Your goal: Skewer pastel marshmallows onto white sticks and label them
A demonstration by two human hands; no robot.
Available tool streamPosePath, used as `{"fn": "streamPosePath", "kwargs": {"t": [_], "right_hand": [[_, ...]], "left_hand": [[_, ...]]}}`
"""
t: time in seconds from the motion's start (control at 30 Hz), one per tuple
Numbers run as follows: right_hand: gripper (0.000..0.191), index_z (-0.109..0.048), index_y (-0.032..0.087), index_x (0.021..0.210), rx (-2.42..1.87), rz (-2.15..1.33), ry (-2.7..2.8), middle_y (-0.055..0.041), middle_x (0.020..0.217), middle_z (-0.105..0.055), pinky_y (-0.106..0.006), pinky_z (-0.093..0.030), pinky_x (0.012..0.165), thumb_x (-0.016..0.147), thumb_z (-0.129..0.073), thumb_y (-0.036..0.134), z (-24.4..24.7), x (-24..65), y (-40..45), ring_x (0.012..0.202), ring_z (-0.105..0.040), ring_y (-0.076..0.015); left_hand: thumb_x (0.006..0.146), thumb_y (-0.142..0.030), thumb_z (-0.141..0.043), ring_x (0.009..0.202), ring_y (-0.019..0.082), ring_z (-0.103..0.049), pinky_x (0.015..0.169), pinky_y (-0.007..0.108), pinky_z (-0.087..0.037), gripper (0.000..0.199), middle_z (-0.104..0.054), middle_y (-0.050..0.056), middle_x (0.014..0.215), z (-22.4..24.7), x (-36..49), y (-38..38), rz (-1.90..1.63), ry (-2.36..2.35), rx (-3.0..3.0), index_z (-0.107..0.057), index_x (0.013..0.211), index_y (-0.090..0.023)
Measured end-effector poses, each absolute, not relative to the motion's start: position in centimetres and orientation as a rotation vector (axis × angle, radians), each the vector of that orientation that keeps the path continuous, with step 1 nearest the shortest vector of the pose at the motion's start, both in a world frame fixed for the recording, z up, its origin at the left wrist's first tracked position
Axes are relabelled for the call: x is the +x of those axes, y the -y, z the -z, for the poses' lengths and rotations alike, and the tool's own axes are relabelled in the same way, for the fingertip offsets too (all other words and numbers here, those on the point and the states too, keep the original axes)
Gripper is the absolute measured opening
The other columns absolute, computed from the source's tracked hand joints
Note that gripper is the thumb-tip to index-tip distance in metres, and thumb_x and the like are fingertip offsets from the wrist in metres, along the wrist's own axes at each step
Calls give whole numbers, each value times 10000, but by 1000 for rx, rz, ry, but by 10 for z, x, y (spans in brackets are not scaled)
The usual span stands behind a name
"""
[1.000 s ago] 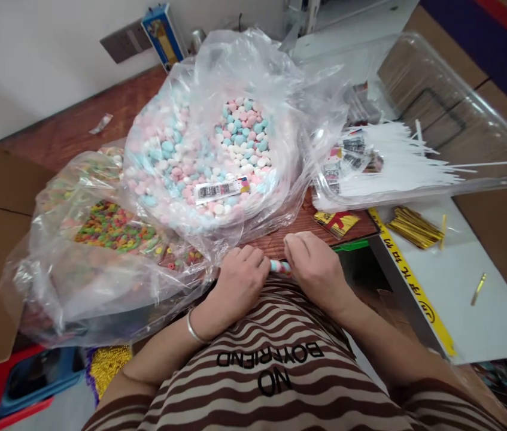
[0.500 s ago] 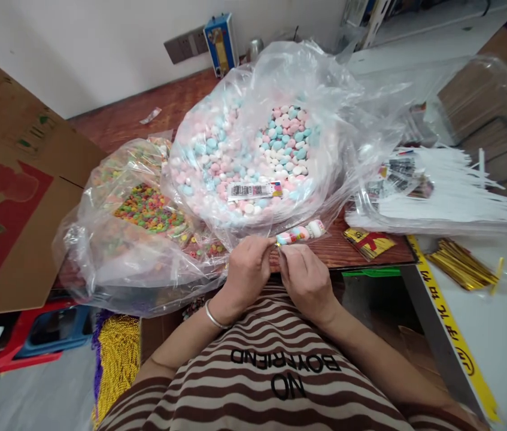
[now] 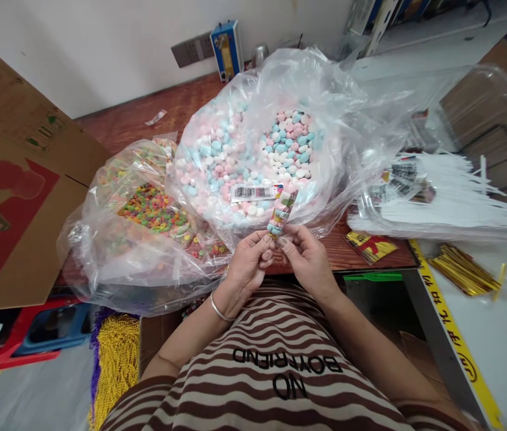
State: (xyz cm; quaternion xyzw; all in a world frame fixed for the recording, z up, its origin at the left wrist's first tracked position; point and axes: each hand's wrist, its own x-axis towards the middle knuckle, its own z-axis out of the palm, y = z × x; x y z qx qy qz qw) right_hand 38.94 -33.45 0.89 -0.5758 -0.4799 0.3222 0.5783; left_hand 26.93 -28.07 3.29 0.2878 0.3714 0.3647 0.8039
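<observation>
A small clear packet of candies [image 3: 278,220] stands up from my fingertips over the table's front edge, its lower end pinched between both hands. My left hand [image 3: 246,269], with a bracelet on the wrist, is closed on that lower end. Closed from the other side, my right hand [image 3: 310,262] grips it with thumb and forefinger. Just behind lies a big clear bag of pink, blue and white candies [image 3: 291,143]. On that bag rests a flat printed wrapper [image 3: 254,193]. To the left sits a clear bag of colourful ring-shaped pieces [image 3: 152,206].
A clear tray of white sticks [image 3: 442,191] is at the right, with a pack of gold twist ties [image 3: 371,245] in front and loose gold ties [image 3: 466,269] beside it. A cardboard box [image 3: 20,179] stands at the left. A blue device [image 3: 227,51] is by the wall.
The candy packet has swung from pointing right to pointing up and away. My fingers have shifted around its lower end, and my left hand has turned, showing more of its fingers.
</observation>
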Motion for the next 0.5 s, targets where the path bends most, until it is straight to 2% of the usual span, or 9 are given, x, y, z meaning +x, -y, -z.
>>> {"fn": "streamPosePath", "kwargs": {"t": [0.07, 0.13, 0.23, 0.33, 0.5], "right_hand": [[174, -658, 195, 959, -1370, -761, 1140, -1, 794, -669, -270, -464, 673, 969, -557, 336, -12, 391, 334, 714, -598, -153], [215, -647, 191, 829, -1410, -741, 1147, -2, 757, -652, -271, -445, 683, 957, -568, 344, -13, 392, 334, 725, -585, -156], [207, -621, 189, 791, -1445, -755, 1121, 0, 733, -645, -273, -435, 665, 923, -597, 346, -11, 395, 334, 691, -568, -153], [182, -614, 190, 802, -1457, -721, 1160, -4, 746, -636, -277, -428, 664, 917, -588, 328, -10, 395, 336, 689, -554, -152], [200, -600, 203, 779, -1438, -620, 1200, 9, 724, -603, -273, -432, 674, 947, -562, 306, -14, 389, 336, 690, -544, -148]], "left_hand": [[659, -337, -881, 463, 4, -366, 410, 131, -219, 364, -535, -46, 674, -29, 269, 281, -800, -807, 693, -643, 837, -128], [794, -384, -778, 470, 26, -393, 424, 151, -274, 284, -549, -40, 681, -23, 266, 281, -829, -844, 908, -647, 889, -151], [940, -318, -600, 656, 108, -594, 593, 222, -476, 169, -669, 30, 816, -11, 259, 280, -921, -917, 1585, -667, 999, -174], [976, -204, -499, 889, 183, -685, 789, 306, -541, 208, -729, 103, 974, -3, 253, 279, -1005, -900, 2257, -652, 1108, -156], [984, -132, -494, 787, 142, -689, 725, 252, -534, 153, -720, 43, 881, -5, 255, 277, -1174, -965, 2389, -611, 1073, -173]]}}
